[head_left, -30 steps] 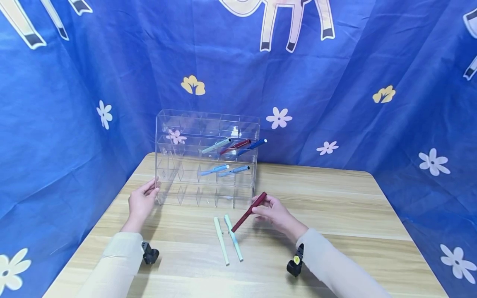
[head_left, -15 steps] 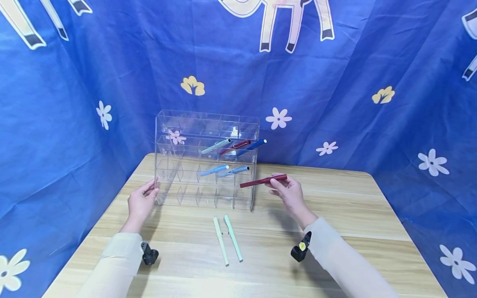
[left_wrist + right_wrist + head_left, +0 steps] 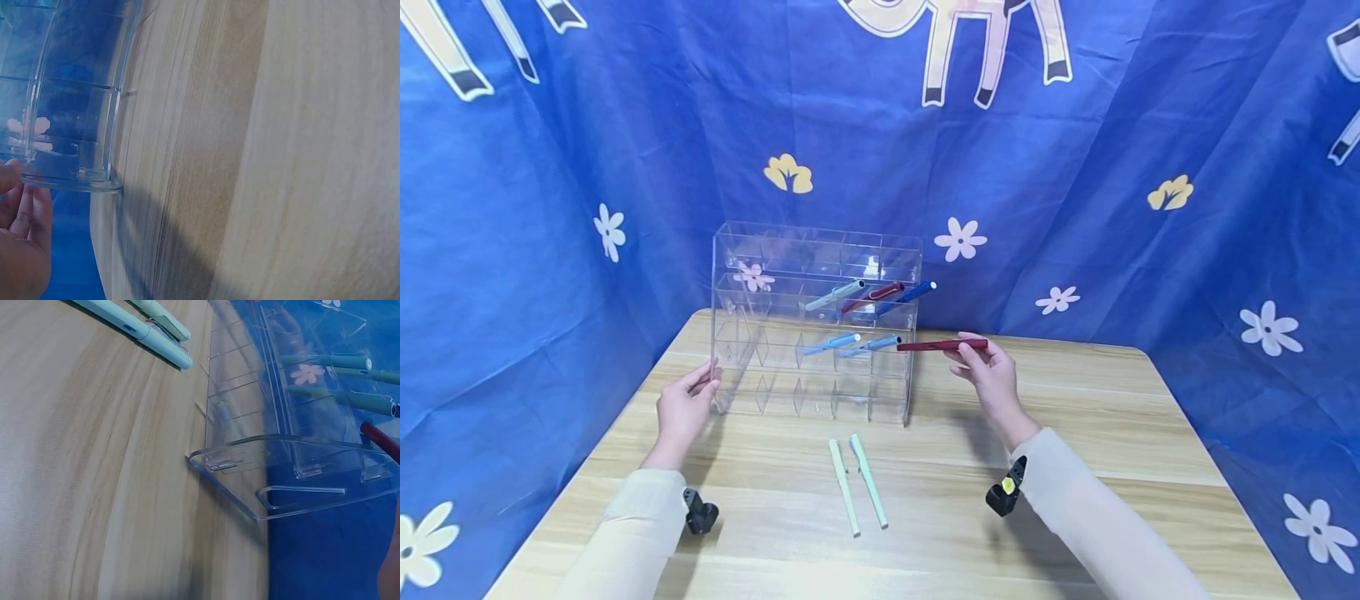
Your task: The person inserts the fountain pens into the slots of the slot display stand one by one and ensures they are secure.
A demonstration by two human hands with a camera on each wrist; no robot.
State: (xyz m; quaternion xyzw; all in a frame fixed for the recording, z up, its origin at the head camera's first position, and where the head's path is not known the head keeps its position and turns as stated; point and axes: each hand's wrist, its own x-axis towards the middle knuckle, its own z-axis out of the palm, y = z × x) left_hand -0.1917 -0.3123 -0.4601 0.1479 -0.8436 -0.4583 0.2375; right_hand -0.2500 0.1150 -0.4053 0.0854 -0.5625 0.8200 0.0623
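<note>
Dark-red pen [image 3: 931, 345] pinched in right hand [image 3: 995, 381], one end near clear rack [image 3: 805, 377], left hand [image 3: 683, 412] gripping rack's left edge

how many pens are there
8. On the clear acrylic rack: pale teal pen, dark red pen and dark blue pen above, two light blue pens below. On the wooden table: pale green pen, mint green pen. The right hand holds another dark red pen. None seems hidden.

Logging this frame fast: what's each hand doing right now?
Left hand: closed, pinching the side edge of the clear pen rack.
Right hand: closed, holding a dark red pen.
</note>
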